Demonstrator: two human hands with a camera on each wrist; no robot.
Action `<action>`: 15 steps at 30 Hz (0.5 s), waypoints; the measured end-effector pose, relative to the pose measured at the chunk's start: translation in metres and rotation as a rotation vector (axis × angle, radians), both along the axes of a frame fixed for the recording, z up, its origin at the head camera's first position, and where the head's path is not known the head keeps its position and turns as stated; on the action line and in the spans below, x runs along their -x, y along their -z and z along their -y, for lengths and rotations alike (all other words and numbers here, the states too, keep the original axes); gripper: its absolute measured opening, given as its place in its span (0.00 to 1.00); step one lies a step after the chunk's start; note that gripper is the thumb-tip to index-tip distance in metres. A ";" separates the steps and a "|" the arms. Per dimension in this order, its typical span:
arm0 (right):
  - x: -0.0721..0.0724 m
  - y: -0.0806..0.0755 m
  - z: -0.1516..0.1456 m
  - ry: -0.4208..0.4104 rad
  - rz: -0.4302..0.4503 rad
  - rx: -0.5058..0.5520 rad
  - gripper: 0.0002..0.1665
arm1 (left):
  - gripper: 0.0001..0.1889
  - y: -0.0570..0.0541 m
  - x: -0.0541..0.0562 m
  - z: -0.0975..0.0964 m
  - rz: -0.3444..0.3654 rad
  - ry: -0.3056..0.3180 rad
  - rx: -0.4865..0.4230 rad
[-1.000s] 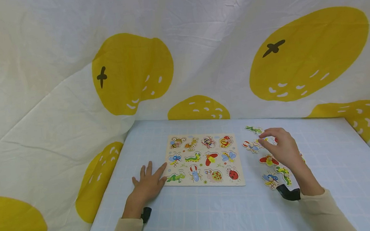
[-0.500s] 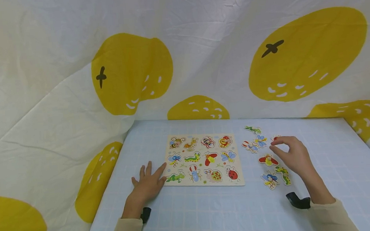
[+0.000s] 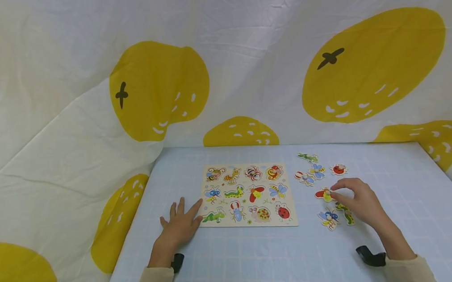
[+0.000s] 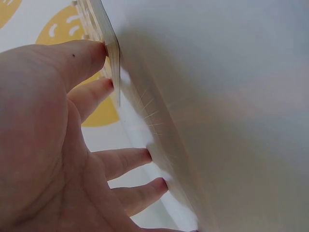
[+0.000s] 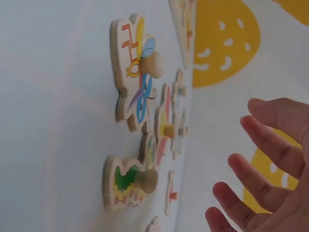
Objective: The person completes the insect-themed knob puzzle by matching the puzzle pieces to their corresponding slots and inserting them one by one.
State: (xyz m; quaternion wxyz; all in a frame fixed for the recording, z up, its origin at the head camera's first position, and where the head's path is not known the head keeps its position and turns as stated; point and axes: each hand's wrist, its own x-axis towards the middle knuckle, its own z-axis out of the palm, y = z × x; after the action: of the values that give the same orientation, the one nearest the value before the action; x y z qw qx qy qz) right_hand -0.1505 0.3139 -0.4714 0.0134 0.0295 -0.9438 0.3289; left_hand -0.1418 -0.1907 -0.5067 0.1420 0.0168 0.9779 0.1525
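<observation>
Right hand (image 3: 358,201): fingers loosely bent, released, near red bug (image 3: 325,194), which lies right of board (image 3: 275,222). Left hand (image 3: 180,225): fingers splayed, tips touching board's left edge. I see caterpillar (image 3: 346,216), blue fly (image 3: 329,219), ladybug (image 3: 339,169) right of board too; blue cloth (image 3: 253,264) under board.
</observation>
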 end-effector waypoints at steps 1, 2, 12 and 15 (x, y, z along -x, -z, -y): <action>0.000 0.002 0.000 -0.014 -0.005 0.004 0.13 | 0.31 0.000 0.000 0.000 0.002 -0.002 0.002; -0.001 0.003 -0.001 -0.024 -0.006 0.005 0.13 | 0.31 0.000 0.000 0.000 0.001 -0.003 0.001; -0.008 0.019 -0.006 -0.114 0.027 -0.012 0.12 | 0.31 0.002 0.000 0.001 -0.001 -0.004 -0.004; -0.010 0.021 -0.007 -0.148 0.029 -0.027 0.07 | 0.31 0.003 0.000 0.000 -0.006 -0.003 -0.003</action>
State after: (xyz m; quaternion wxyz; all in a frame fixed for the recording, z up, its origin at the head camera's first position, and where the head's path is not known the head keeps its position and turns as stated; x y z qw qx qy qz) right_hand -0.1406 0.3212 -0.4926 -0.0251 0.0945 -0.9434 0.3168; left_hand -0.1420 -0.1911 -0.5094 0.1387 0.0158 0.9781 0.1543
